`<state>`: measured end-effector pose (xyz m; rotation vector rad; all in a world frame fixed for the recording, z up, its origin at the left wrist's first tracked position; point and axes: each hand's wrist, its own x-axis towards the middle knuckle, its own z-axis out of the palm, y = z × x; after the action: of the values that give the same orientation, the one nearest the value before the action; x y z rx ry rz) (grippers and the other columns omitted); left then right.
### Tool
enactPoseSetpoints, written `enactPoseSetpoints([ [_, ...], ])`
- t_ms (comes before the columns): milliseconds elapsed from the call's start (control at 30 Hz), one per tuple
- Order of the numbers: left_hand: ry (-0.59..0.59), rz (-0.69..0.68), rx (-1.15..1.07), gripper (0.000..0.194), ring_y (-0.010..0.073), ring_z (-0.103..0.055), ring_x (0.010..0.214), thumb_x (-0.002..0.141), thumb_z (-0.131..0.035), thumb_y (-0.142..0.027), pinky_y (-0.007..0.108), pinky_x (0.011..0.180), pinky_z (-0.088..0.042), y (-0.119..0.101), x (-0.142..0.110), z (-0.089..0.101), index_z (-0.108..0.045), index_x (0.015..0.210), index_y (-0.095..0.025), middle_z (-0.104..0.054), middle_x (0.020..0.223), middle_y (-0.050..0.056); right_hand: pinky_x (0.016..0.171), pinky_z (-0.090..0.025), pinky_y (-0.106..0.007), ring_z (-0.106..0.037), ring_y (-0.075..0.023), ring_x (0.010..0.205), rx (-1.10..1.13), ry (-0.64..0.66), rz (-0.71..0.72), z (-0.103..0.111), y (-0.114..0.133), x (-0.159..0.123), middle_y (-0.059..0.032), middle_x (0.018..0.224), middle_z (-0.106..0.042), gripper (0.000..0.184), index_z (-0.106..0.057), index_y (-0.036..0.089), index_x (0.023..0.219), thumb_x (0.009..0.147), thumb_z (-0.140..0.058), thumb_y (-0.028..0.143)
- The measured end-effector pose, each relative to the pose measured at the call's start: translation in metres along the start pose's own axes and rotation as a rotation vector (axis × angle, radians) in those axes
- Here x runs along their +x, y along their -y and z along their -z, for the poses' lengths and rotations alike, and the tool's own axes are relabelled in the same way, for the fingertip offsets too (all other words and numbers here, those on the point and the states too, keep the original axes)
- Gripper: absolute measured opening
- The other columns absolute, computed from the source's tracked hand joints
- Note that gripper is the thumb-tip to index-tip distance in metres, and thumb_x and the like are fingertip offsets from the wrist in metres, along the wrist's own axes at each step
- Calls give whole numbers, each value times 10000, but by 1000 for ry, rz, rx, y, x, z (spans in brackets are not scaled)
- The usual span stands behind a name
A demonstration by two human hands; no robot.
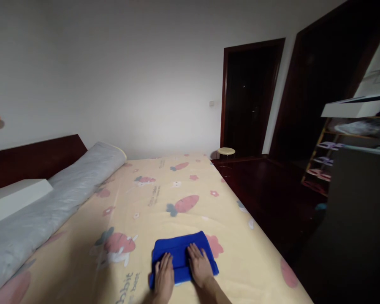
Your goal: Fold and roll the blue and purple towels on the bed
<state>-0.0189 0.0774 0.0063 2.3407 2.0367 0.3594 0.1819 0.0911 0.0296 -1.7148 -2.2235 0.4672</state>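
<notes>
A folded blue cloth [180, 247] lies flat on the bed, on a yellow sheet [164, 177] printed with carrots, rabbits and flowers. My left hand [164, 274] rests palm down on its near left part, fingers stretched forward. On the right part of the cloth lies my right hand [200, 264], also flat, with its fingers extended. A fold line runs across the cloth between the hands. Beneath the palms the cloth is hidden.
Along the bed's left side runs a long grey pillow [66, 194], with a white box [19, 196] on it against the dark headboard [34, 154]. A round stool [226, 151] stands beyond the bed near a dark door [251, 97]. At right is a shoe rack [323, 160].
</notes>
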Motion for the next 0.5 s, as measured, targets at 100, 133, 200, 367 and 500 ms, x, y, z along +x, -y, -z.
enactPoseSetpoints([
  [100, 118, -63, -91, 560, 134, -451, 1336, 878, -253, -116, 332, 1115, -337, -29, 12, -8, -547, 1335, -251, -546, 1428, 10, 1162, -207, -447, -301, -222, 1415, 89, 116, 151, -6, 23, 9, -79, 1510, -374, 543, -404, 193, 1456, 926, -308, 265],
  [133, 147, -53, -95, 562, 137, -437, 1348, 873, -263, -123, 346, 1122, -328, -33, 15, -7, -537, 1343, -262, -525, 1446, 8, 1160, -210, -458, -306, -229, 1413, 92, 133, 154, -6, 24, 11, -79, 1507, -379, 545, -409, 196, 1453, 923, -319, 278],
  [200, 185, 16, -57, 577, 158, -385, 1387, 863, -291, -145, 408, 1128, -314, -32, 20, -3, -465, 1395, -287, -441, 1508, 5, 1158, -204, -496, -294, -248, 1418, 63, 124, 91, -3, 17, 14, -75, 1510, -371, 550, -407, 205, 1455, 923, -324, 316],
  [367, 168, 187, 142, 621, 195, -299, 1436, 859, -303, -162, 503, 1116, -287, 6, 21, 13, -303, 1465, -302, -290, 1574, 23, 1159, -192, -528, -229, -282, 1437, -70, 5, -226, 11, -26, 16, -102, 1537, -293, 587, -377, 149, 1469, 915, -336, 339],
  [500, -23, 209, 193, 516, 219, -388, 1390, 896, -318, -208, 498, 1099, -317, 29, 16, 6, -473, 1380, -299, -426, 1503, 31, 1152, -212, -544, -273, -307, 1419, -85, -103, -217, 5, -39, 11, -128, 1521, -322, 552, -436, 143, 1437, 929, -348, 340],
])
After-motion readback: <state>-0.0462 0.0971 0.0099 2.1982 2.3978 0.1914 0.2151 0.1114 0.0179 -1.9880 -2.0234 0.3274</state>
